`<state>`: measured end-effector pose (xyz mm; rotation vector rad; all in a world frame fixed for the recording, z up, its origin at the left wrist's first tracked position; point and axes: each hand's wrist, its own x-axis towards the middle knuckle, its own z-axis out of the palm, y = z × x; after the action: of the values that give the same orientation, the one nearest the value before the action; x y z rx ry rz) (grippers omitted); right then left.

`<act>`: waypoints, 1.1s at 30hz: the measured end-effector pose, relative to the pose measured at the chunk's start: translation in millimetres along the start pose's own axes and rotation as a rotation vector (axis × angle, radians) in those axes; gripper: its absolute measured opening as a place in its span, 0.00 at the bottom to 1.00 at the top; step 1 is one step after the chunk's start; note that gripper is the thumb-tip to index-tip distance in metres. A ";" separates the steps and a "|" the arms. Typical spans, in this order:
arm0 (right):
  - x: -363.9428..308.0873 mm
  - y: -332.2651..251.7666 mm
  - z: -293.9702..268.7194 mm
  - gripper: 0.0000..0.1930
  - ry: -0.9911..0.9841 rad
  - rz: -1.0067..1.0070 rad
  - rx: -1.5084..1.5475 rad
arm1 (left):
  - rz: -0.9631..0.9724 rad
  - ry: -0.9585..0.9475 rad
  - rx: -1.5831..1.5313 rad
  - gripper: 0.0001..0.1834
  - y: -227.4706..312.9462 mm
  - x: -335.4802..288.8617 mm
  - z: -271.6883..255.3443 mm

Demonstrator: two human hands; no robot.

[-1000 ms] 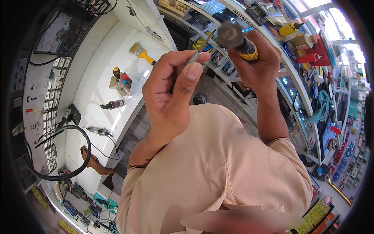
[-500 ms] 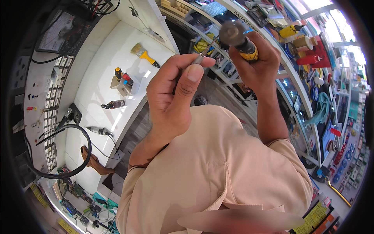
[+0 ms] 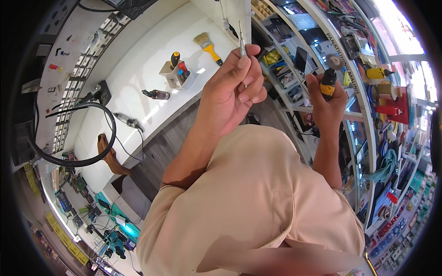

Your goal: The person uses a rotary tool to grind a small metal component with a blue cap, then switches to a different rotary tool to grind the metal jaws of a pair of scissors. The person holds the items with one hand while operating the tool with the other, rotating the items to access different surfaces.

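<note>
Left hand (image 3: pixel 232 87) pinched a thin metal screwdriver (image 3: pixel 241 40); right hand (image 3: pixel 328 99), beside it, fingers wrapped a black-and-yellow rotary tool (image 3: pixel 328 83). Best kept the grip steady, tip aligned.

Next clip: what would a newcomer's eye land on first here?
The two raised hands at top centre: the left hand pinches a thin metal bit upright, and the right hand grips a black-and-yellow handle. Behind them, a yellow-handled brush lies on the white bench.

A repair shop: a white bench (image 3: pixel 138 78) with tools left of the hands, crowded display shelves (image 3: pixel 368 115) right.
</note>
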<state>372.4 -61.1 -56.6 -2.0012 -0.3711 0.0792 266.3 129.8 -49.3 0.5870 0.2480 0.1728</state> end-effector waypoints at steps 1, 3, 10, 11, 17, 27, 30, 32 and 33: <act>-2.4 0.7 1.7 0.12 -0.018 0.001 0.028 | 0.024 -0.027 0.022 0.20 1.7 -1.8 -4.1; -7.6 1.1 6.3 0.11 -0.046 0.042 0.077 | 0.047 -0.116 0.036 0.20 5.2 -2.8 -15.9; -16.6 0.1 22.8 0.11 -0.197 0.039 0.141 | 0.077 -0.339 -0.188 0.23 10.5 -1.4 -44.0; -17.0 0.2 24.3 0.11 -0.213 0.033 0.147 | 0.058 -0.247 -0.215 0.23 11.3 -4.9 -42.0; -19.9 -1.5 33.8 0.11 -0.281 0.030 0.194 | 0.176 -0.026 -0.144 0.19 13.2 -11.8 -30.0; -25.6 -11.8 48.3 0.08 -0.360 0.147 0.328 | 0.119 -0.096 -0.481 0.16 17.6 -8.7 -59.5; -31.1 -24.3 56.3 0.08 -0.476 0.255 0.518 | 0.110 -0.064 -0.549 0.14 14.2 -4.4 -59.1; -32.7 -31.9 66.2 0.11 -0.542 0.260 0.592 | 0.079 -0.050 -0.576 0.12 12.1 -3.1 -56.9; -34.6 -35.1 71.6 0.11 -0.553 0.269 0.638 | 0.084 -0.017 -0.543 0.12 10.9 -2.7 -55.2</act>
<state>316.1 4.9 -61.1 -1.3550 -0.3616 0.8285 247.3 167.1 -87.0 0.0593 0.1500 0.3042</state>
